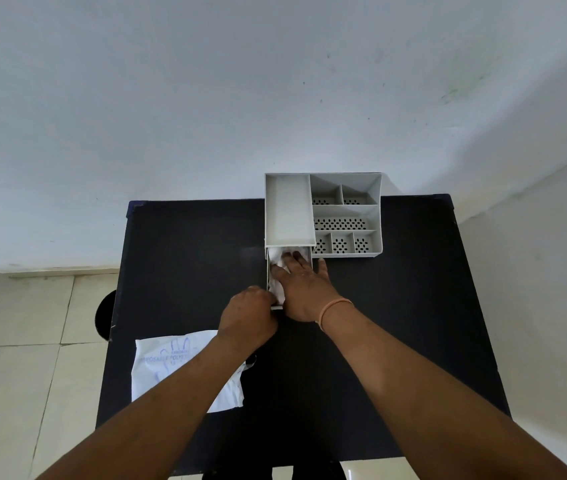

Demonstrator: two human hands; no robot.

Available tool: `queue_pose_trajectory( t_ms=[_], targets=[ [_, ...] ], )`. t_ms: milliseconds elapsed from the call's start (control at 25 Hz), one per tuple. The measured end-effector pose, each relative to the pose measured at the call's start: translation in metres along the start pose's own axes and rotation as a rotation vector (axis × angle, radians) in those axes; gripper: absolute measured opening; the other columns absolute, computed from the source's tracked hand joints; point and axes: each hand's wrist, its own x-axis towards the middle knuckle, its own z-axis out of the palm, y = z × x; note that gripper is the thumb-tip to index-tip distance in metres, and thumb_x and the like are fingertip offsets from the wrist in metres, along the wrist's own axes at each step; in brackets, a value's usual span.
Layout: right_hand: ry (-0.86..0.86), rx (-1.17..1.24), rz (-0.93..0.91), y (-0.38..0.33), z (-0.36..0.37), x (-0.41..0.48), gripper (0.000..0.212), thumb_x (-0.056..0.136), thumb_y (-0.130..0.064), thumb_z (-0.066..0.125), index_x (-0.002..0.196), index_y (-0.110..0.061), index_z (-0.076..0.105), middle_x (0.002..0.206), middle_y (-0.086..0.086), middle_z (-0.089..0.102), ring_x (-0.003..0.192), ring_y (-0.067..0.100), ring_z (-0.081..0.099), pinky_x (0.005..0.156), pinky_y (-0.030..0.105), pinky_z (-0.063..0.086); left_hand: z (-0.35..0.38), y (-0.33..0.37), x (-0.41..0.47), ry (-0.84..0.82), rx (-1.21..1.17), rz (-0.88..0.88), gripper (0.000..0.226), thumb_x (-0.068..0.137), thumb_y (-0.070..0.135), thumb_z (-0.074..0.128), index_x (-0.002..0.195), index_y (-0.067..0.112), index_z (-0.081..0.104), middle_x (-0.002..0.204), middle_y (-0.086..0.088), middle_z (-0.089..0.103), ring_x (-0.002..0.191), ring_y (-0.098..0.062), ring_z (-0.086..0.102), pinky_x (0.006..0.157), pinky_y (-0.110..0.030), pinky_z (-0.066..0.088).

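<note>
**Black table, white wall — filling the drawer**

The drawer of the grey organizer stands pulled out, a crumpled white wad inside. The right hand presses it with straight, slightly spread fingers. The left hand curls round the drawer's front corner. Tuck loose edges below the rim — then slide it shut.

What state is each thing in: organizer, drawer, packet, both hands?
Desk organizer: upright on the black table, top compartments empty.
Drawer: pulled out, crumpled white material inside.
Glove packet: flat on the table, partly under the left forearm.
Left hand: curled, gripping the drawer's front.
Right hand: fingers straight, pressing the white material down.
</note>
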Motion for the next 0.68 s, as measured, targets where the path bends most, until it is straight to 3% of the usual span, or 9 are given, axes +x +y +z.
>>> queue_pose_trajectory(
  t_ms=[200,240,360,440,560,680],
  targets=[
    [0.341,-0.002,-0.021,-0.008,-0.003,-0.021,0.053,0.092,-0.031,0.064,0.142,-0.015,0.059,0.152,0.008,0.056,0.148,0.028,0.043,0.128,0.056,0.019,-0.001,0.0,0.003,0.008,-0.003,0.001,0.02,0.092,0.017,0.064,0.1,0.016,0.083,0.096,-0.007,0.072,0.087,-0.025,0.073,0.076,-0.029,0.054],
    [0.356,-0.024,-0.021,-0.011,0.002,-0.02,0.057,0.092,-0.031,0.065,0.146,-0.015,0.056,0.155,0.009,0.054,0.149,0.028,0.043,0.129,0.056,0.019,0.0,0.0,0.004,0.008,0.001,-0.003,0.019,0.093,0.018,0.065,0.099,0.015,0.082,0.097,-0.007,0.073,0.087,-0.025,0.074,0.075,-0.029,0.053],
    [0.234,-0.083,0.009,-0.014,0.017,-0.004,0.083,0.094,-0.029,0.063,0.166,-0.016,0.023,0.176,0.008,0.02,0.163,0.03,0.015,0.128,0.066,0.01,0.001,0.0,0.003,-0.001,0.03,0.013,0.019,0.095,0.021,0.068,0.105,0.015,0.083,0.102,-0.008,0.074,0.092,-0.026,0.075,0.078,-0.031,0.057],
    [0.162,-0.128,0.014,-0.01,0.017,0.007,0.09,0.096,-0.03,0.062,0.169,-0.018,0.011,0.179,0.007,0.006,0.165,0.031,0.004,0.126,0.07,0.005,0.003,-0.001,0.0,-0.01,0.05,0.029,0.021,0.095,0.021,0.068,0.11,0.017,0.083,0.107,-0.008,0.074,0.095,-0.025,0.074,0.083,-0.032,0.06],
    [0.089,-0.19,0.027,-0.004,0.011,0.018,0.092,0.096,-0.038,0.062,0.169,-0.021,0.01,0.179,0.004,0.002,0.164,0.032,0.0,0.125,0.073,0.001,0.007,-0.003,-0.003,-0.023,0.055,0.04,0.024,0.095,0.02,0.066,0.112,0.02,0.083,0.108,-0.007,0.073,0.095,-0.023,0.072,0.085,-0.031,0.06],
    [0.079,-0.169,0.031,-0.006,0.002,0.025,0.087,0.095,-0.04,0.063,0.167,-0.023,0.019,0.178,0.002,0.011,0.163,0.033,0.009,0.123,0.076,0.003,0.006,-0.003,-0.001,-0.022,0.064,0.04,0.024,0.095,0.019,0.066,0.11,0.021,0.084,0.106,-0.006,0.072,0.093,-0.023,0.072,0.083,-0.03,0.059]
  ],
)
